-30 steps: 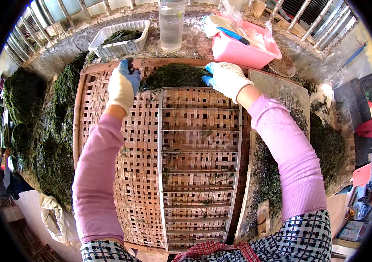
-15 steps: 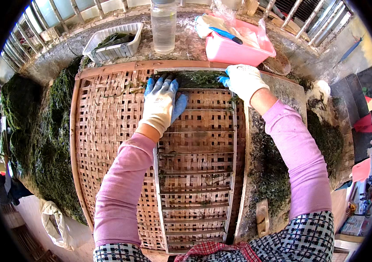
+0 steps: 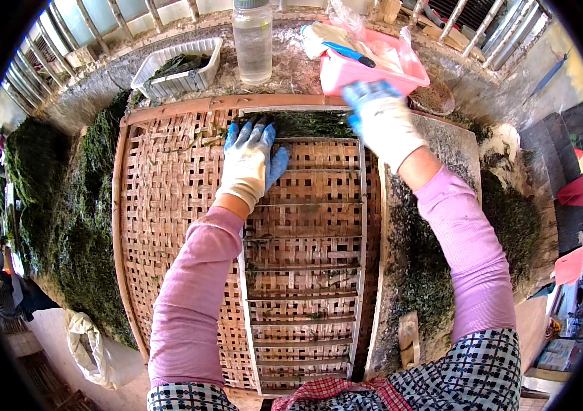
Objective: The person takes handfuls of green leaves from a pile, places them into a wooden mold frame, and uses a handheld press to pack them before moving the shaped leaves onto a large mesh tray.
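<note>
My left hand (image 3: 247, 163), in a white glove with blue palm and fingers, rests with fingers spread at the left end of the top compartment of a ladder-like slatted frame (image 3: 362, 219). Dark green seaweed (image 3: 315, 125) fills that compartment in a thin strip, beside and partly under my fingertips. Over the frame's top right corner, in front of the pink tub, hovers my right hand (image 3: 384, 127) in a matching glove. Its fingers are smeared by motion. The frame lies on a woven bamboo mat (image 3: 168, 185), which shows through the other compartments.
At the back stand a white plastic tray (image 3: 199, 77) with dark seaweed, a clear bottle (image 3: 253, 48) and a pink tub (image 3: 346, 77) holding gloves, a plastic bag and a blue-handled tool. Seaweed heaps (image 3: 86, 240) lie at left, with another pile (image 3: 428, 274) on a right-hand board.
My right hand has lifted off the seaweed at the compartment's right end, moving up toward the pink tub. My left hand has stayed nearly in place.
</note>
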`<state>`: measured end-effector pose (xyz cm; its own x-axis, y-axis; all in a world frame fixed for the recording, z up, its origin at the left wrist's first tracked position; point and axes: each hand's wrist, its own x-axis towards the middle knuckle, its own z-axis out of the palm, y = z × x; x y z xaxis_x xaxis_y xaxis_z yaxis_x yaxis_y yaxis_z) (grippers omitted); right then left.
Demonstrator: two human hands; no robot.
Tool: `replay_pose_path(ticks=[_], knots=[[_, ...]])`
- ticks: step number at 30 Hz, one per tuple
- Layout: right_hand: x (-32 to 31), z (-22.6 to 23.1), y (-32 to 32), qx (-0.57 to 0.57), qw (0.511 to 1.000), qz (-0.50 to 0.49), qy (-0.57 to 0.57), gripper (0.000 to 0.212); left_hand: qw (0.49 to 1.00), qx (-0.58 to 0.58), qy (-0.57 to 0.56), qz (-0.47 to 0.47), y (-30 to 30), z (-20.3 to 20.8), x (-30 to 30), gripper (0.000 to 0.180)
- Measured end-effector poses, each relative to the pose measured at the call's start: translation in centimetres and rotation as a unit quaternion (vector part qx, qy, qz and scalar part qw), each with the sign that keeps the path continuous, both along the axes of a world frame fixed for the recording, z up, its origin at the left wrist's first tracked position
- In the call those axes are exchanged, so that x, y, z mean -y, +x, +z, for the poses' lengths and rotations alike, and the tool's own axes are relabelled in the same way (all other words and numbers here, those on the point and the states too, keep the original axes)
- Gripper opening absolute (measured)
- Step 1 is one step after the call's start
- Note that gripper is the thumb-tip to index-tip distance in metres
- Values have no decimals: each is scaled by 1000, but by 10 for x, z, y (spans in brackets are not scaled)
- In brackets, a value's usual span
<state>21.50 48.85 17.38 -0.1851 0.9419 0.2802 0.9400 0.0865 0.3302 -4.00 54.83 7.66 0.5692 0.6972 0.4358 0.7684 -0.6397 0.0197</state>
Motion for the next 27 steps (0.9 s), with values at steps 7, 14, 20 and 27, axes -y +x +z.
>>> replay_pose_path(ticks=[7,14,20,27], knots=[[21,-21,8,-91,982,90,-140,37,999,23,17,-20,8,-1,-1,53],[92,25,75,-339,917,-2,-209,24,998,19,55,-22,7,-5,-1,47],[177,44,95,-136,917,-130,-352,53,998,-6,57,-22,7,-5,-3,47],[218,28,117,-307,899,-189,-247,40,995,31,83,-55,8,4,5,39]])
